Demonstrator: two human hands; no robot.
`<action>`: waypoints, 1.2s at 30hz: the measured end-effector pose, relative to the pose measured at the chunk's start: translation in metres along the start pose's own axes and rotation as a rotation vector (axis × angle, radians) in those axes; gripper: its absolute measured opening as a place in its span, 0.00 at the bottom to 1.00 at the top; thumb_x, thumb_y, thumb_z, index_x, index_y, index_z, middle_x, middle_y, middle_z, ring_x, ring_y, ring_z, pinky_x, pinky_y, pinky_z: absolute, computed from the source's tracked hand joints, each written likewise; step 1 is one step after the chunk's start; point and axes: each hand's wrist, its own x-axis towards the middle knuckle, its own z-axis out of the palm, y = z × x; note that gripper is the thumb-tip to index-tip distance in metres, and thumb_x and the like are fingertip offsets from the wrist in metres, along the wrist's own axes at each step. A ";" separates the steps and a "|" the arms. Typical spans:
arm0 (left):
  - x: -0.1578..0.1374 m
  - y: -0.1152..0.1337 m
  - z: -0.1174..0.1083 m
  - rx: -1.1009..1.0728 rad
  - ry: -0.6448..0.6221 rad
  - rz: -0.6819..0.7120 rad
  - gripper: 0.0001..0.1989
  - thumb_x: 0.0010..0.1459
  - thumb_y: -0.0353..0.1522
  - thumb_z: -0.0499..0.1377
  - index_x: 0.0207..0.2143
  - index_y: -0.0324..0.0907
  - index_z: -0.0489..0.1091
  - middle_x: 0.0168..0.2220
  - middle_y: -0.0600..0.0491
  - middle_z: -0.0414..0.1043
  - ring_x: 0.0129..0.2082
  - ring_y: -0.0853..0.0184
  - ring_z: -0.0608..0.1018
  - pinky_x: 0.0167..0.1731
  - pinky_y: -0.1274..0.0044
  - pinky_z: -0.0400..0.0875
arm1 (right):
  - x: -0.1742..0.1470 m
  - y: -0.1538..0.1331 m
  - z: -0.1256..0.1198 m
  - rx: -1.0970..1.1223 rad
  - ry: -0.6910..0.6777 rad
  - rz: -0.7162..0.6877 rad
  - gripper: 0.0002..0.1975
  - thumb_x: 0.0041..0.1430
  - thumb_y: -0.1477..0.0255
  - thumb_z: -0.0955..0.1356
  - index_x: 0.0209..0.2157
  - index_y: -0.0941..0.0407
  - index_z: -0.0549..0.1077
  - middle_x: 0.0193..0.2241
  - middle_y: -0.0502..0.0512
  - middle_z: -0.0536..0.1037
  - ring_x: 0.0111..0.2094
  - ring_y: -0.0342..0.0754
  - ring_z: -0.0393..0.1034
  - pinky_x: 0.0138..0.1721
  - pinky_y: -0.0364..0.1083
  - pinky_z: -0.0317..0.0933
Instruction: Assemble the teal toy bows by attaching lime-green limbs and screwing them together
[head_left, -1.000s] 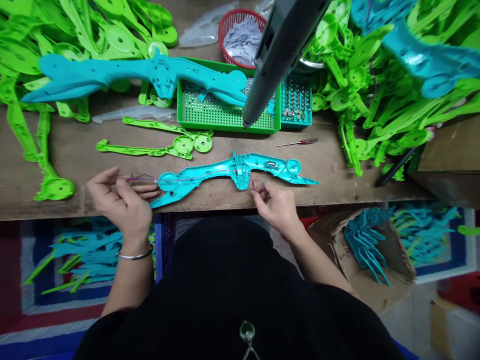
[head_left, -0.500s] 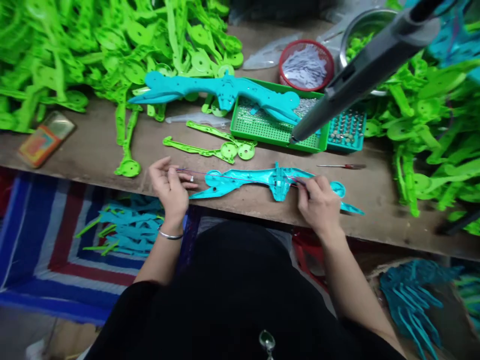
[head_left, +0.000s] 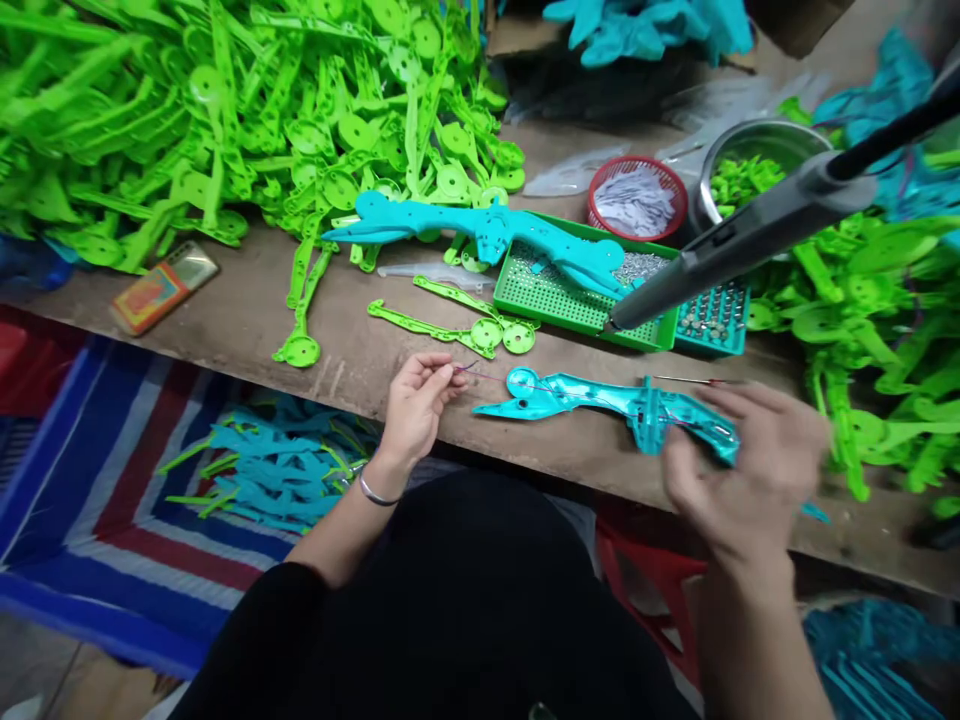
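My left hand (head_left: 416,408) pinches the end of a thin purple-red string (head_left: 484,376) between thumb and forefinger. The string runs right over a bow-shaped turquoise plastic half-shell (head_left: 596,390), which lies on the bench with its hollow side up. My right hand (head_left: 750,470), blurred, is over the right end of that shell with thumb and fingers apart; nothing shows in it. Its fingers are close to a thin screwdriver (head_left: 679,379), whose handle they partly hide. A second turquoise bow-shaped piece (head_left: 427,218) lies farther back, across the rim of a green tray (head_left: 570,310).
Lime-green plastic parts (head_left: 300,120) are heaped at the back left and right. A red basket (head_left: 637,235) of pale strips, a metal bowl (head_left: 780,135) and a teal screw tray (head_left: 720,335) stand behind. A grey tool (head_left: 735,245) hangs over the trays. A phone (head_left: 165,285) lies left.
The view has shifted, so the bench appears lower. My right hand has let go of the string near the shell's middle and moved right, fingers opening. My left hand still has the string end.
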 end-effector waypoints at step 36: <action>0.029 0.034 -0.008 1.838 -0.936 1.003 0.28 0.68 0.25 0.45 0.69 0.40 0.56 0.42 0.44 0.71 0.44 0.57 0.73 0.48 0.64 0.68 | 0.039 -0.067 0.110 0.822 -0.316 0.349 0.10 0.65 0.67 0.66 0.40 0.54 0.79 0.36 0.53 0.81 0.37 0.45 0.74 0.42 0.47 0.67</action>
